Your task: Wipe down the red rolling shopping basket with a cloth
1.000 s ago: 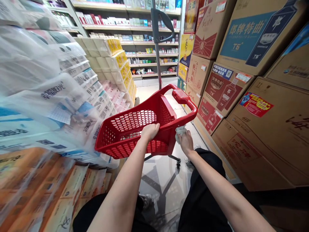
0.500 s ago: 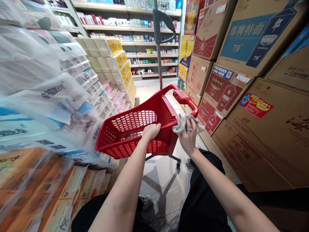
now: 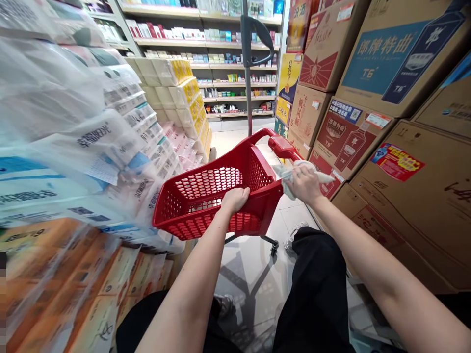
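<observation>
A red plastic shopping basket [image 3: 206,196] on wheels stands tilted in the aisle in front of me, its grey pull handle [image 3: 253,44] rising behind it. My left hand [image 3: 235,198] is closed over the basket's near rim. My right hand [image 3: 303,181] presses a crumpled pale cloth [image 3: 290,174] against the red grab bar [image 3: 283,147] at the basket's right corner, fingers curled over the cloth.
Plastic-wrapped tissue packs [image 3: 91,147] are stacked high on the left. Cardboard liquor cartons [image 3: 368,98] form a wall on the right. Shelves of goods [image 3: 206,54] cross the aisle's far end. My knees in black trousers [image 3: 316,294] are over a tiled floor [image 3: 250,274].
My right hand has risen with the cloth from under the basket's corner up onto the red grab bar. My left hand has stayed on the rim.
</observation>
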Action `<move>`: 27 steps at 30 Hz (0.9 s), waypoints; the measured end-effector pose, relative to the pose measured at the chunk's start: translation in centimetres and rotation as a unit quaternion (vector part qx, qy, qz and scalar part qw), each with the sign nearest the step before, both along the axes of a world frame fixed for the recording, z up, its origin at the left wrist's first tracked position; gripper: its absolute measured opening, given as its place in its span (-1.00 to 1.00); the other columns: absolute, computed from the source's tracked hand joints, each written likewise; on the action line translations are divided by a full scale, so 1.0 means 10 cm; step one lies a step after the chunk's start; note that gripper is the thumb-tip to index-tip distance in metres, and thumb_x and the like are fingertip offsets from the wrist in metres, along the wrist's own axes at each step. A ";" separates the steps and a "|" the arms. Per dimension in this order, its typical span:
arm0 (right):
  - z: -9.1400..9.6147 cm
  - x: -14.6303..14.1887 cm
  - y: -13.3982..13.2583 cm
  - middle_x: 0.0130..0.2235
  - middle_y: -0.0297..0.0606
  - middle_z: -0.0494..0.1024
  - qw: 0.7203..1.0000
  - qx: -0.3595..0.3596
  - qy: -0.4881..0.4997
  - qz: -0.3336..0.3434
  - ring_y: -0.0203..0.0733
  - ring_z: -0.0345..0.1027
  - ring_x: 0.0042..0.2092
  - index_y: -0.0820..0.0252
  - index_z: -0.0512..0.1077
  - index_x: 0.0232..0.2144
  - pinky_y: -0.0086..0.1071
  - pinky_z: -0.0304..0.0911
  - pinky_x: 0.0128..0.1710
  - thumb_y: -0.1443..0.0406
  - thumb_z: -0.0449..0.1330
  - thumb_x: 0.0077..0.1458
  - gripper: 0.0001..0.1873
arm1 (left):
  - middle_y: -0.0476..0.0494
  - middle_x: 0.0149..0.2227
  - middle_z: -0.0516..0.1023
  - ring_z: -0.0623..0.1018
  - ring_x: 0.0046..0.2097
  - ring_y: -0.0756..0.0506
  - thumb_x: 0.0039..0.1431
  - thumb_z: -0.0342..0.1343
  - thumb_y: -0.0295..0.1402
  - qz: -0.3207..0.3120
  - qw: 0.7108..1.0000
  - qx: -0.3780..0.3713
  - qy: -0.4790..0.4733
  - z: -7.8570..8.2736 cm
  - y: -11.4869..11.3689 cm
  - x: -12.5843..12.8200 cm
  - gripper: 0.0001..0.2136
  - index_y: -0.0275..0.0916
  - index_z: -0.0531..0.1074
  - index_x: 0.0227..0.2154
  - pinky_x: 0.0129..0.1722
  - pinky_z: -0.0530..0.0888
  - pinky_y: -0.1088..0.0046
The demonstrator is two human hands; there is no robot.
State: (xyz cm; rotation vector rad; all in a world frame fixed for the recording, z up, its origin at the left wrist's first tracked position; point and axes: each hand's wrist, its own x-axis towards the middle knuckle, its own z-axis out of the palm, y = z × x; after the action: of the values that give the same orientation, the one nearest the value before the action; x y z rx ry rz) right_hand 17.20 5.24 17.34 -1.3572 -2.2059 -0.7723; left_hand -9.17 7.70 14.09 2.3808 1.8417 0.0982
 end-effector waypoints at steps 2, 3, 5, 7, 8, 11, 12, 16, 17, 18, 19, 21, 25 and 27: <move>0.07 0.09 0.05 -0.20 0.04 0.47 1.000 -0.002 -0.002 -0.005 0.00 0.21 -0.06 0.45 0.43 -0.21 -0.15 -0.03 0.03 0.08 -0.10 0.18 -0.47 | -0.26 -0.26 0.54 0.51 -0.19 -0.16 0.25 -0.46 -0.17 0.000 1.000 -0.003 -0.003 0.00 0.01 0.02 -0.43 -0.29 0.48 -0.35 -0.21 0.34 0.39; 0.11 0.08 0.07 -0.22 0.03 0.49 1.000 -0.007 -0.003 -0.014 -0.02 0.23 -0.08 0.44 0.45 -0.24 -0.17 -0.03 0.03 0.09 -0.12 0.19 -0.48 | -0.26 -0.25 0.54 0.51 -0.19 -0.15 0.24 -0.45 -0.17 0.001 1.000 -0.005 -0.004 -0.01 0.02 0.03 -0.43 -0.29 0.49 -0.35 -0.21 0.34 0.39; 0.16 -0.01 0.11 -0.31 0.01 0.52 0.998 -0.030 -0.003 -0.049 -0.05 0.29 -0.15 0.41 0.48 -0.33 -0.18 -0.01 -0.01 0.12 -0.17 0.21 -0.46 | -0.26 -0.24 0.54 0.51 -0.18 -0.15 0.24 -0.45 -0.18 0.002 1.000 -0.006 -0.011 -0.01 0.03 0.05 -0.44 -0.30 0.48 -0.34 -0.20 0.34 0.39; 0.20 -0.17 0.14 -0.40 0.02 0.53 0.993 -0.075 -0.003 -0.096 -0.07 0.34 -0.24 0.41 0.50 -0.40 -0.18 0.05 -0.09 0.16 -0.22 0.23 -0.42 | -0.27 -0.23 0.54 0.50 -0.18 -0.16 0.24 -0.46 -0.18 0.008 1.000 -0.009 -0.017 0.00 0.03 0.06 -0.43 -0.31 0.48 -0.32 -0.19 0.34 0.38; 0.22 -0.26 0.16 -0.42 0.03 0.53 0.988 -0.102 -0.002 -0.116 -0.07 0.36 -0.28 0.41 0.51 -0.42 -0.19 0.07 -0.14 0.18 -0.23 0.23 -0.41 | -0.28 -0.22 0.54 0.50 -0.17 -0.16 0.24 -0.46 -0.18 0.013 1.000 -0.010 -0.021 0.00 0.03 0.06 -0.43 -0.31 0.48 -0.31 -0.18 0.34 0.37; 0.28 -0.46 0.25 -0.38 0.05 0.54 0.974 -0.172 0.006 -0.148 -0.07 0.40 -0.30 0.40 0.52 -0.39 -0.25 0.12 -0.27 0.23 -0.22 0.22 -0.45 | -0.28 -0.21 0.54 0.51 -0.17 -0.16 0.24 -0.46 -0.19 0.027 0.999 -0.019 -0.033 0.00 0.01 0.05 -0.43 -0.31 0.49 -0.31 -0.17 0.35 0.37; 0.31 -0.50 0.28 -0.35 0.05 0.54 0.970 -0.188 0.009 -0.154 -0.06 0.40 -0.28 0.38 0.53 -0.37 -0.28 0.12 -0.29 0.23 -0.20 0.21 -0.47 | -0.28 -0.21 0.54 0.51 -0.17 -0.16 0.24 -0.46 -0.19 0.031 0.999 -0.020 -0.036 0.00 0.00 0.05 -0.43 -0.31 0.49 -0.32 -0.18 0.35 0.37; 0.34 -0.53 0.32 -0.34 0.02 0.53 0.966 -0.200 0.030 -0.162 -0.04 0.38 -0.25 0.36 0.53 -0.39 -0.29 0.13 -0.29 0.19 -0.17 0.20 -0.48 | -0.29 -0.23 0.55 0.51 -0.19 -0.18 0.23 -0.46 -0.18 0.050 0.998 -0.013 -0.043 -0.01 -0.02 0.05 -0.42 -0.31 0.49 -0.34 -0.21 0.36 0.36; 0.31 -0.52 0.29 -0.36 0.01 0.53 0.969 -0.186 0.039 -0.157 -0.04 0.38 -0.26 0.36 0.52 -0.39 -0.27 0.12 -0.28 0.17 -0.19 0.21 -0.45 | -0.29 -0.24 0.54 0.51 -0.19 -0.19 0.23 -0.47 -0.17 0.054 0.998 -0.009 -0.045 -0.01 -0.03 0.06 -0.41 -0.31 0.49 -0.33 -0.22 0.36 0.35; 0.26 -0.51 0.24 -0.38 0.00 0.52 0.975 -0.163 0.047 -0.141 -0.05 0.37 -0.27 0.37 0.51 -0.39 -0.25 0.12 -0.24 0.16 -0.22 0.22 -0.42 | -0.29 -0.24 0.54 0.51 -0.20 -0.19 0.23 -0.48 -0.16 0.058 0.997 -0.006 -0.046 -0.01 -0.04 0.06 -0.41 -0.31 0.49 -0.33 -0.22 0.36 0.35; 0.19 -0.50 0.17 -0.38 -0.01 0.51 0.982 -0.135 0.055 -0.119 -0.06 0.35 -0.26 0.37 0.50 -0.38 -0.22 0.10 -0.20 0.14 -0.24 0.22 -0.41 | -0.29 -0.24 0.54 0.51 -0.20 -0.19 0.23 -0.49 -0.16 0.061 0.997 -0.004 -0.048 -0.02 -0.05 0.06 -0.40 -0.31 0.49 -0.33 -0.22 0.36 0.34; 0.03 -0.49 0.03 -0.33 -0.01 0.49 0.994 -0.068 0.065 -0.063 -0.04 0.30 -0.19 0.37 0.47 -0.32 -0.16 0.04 -0.08 0.10 -0.22 0.22 -0.43 | -0.27 -0.23 0.55 0.51 -0.19 -0.19 0.23 -0.49 -0.15 0.060 0.997 -0.002 -0.049 -0.02 -0.07 0.06 -0.40 -0.30 0.49 -0.32 -0.21 0.36 0.34; -0.19 -0.55 -0.19 -0.16 0.03 0.42 0.996 0.018 0.081 -0.043 0.02 0.16 -0.03 0.38 0.38 -0.16 -0.10 -0.12 0.05 0.08 -0.12 0.19 -0.51 | -0.26 -0.22 0.55 0.52 -0.18 -0.17 0.24 -0.49 -0.17 0.041 0.998 -0.004 -0.043 0.00 -0.09 0.06 -0.42 -0.29 0.46 -0.28 -0.19 0.36 0.34; -0.18 -0.62 -0.21 -0.16 0.01 0.42 0.997 0.001 0.061 -0.042 0.01 0.16 -0.06 0.36 0.36 -0.12 -0.11 -0.11 0.03 0.09 -0.11 0.19 -0.52 | -0.26 -0.24 0.55 0.52 -0.19 -0.16 0.25 -0.50 -0.17 0.039 0.999 -0.003 -0.037 0.01 -0.09 0.07 -0.42 -0.28 0.46 -0.27 -0.19 0.36 0.34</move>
State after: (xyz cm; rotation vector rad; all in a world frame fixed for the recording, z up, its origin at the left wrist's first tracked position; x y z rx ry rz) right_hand 10.99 3.18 15.56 -1.4644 -2.0661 -0.7016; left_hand -8.49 6.76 14.20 2.2686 1.8988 0.1837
